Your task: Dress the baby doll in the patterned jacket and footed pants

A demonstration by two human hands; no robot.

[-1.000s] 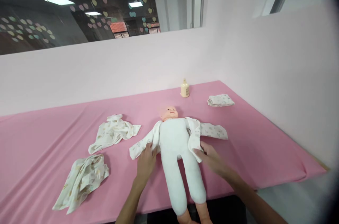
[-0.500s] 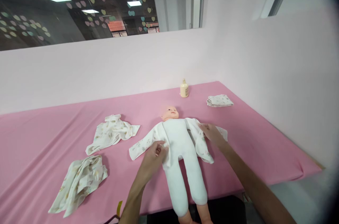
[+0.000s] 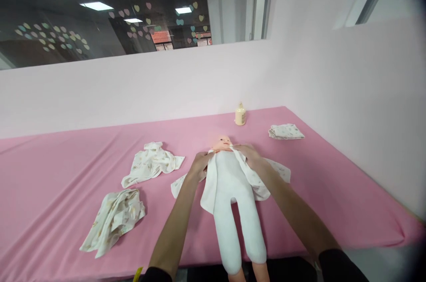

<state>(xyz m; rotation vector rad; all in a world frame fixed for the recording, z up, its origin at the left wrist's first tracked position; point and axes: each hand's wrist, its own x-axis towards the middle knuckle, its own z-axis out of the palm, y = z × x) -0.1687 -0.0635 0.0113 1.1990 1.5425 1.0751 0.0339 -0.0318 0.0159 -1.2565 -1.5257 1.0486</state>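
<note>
A baby doll (image 3: 232,177) with a white cloth body lies on its back, its head toward the wall and its legs toward me. Its arms are in the sleeves of a white printed baby shirt (image 3: 209,188), whose front hangs apart over the chest. At the doll's shoulder on the left side, my left hand (image 3: 201,162) is closed on the shirt's neck edge. My right hand (image 3: 248,154) grips the opposite neck edge, close to the doll's chin. The fingertips of both hands are partly hidden by the cloth.
A pink cloth covers the table (image 3: 83,162). Two crumpled printed garments, one farther back (image 3: 151,164) and one nearer (image 3: 115,220), lie on the left. A cream pump bottle (image 3: 240,115) stands near the wall, and a folded printed cloth (image 3: 286,131) lies at the back right.
Both hands have moved up from the shirt's sides to its neck edges at the doll's shoulders. The shirt's front edges now lie straighter along the body. The view has shifted slightly left.
</note>
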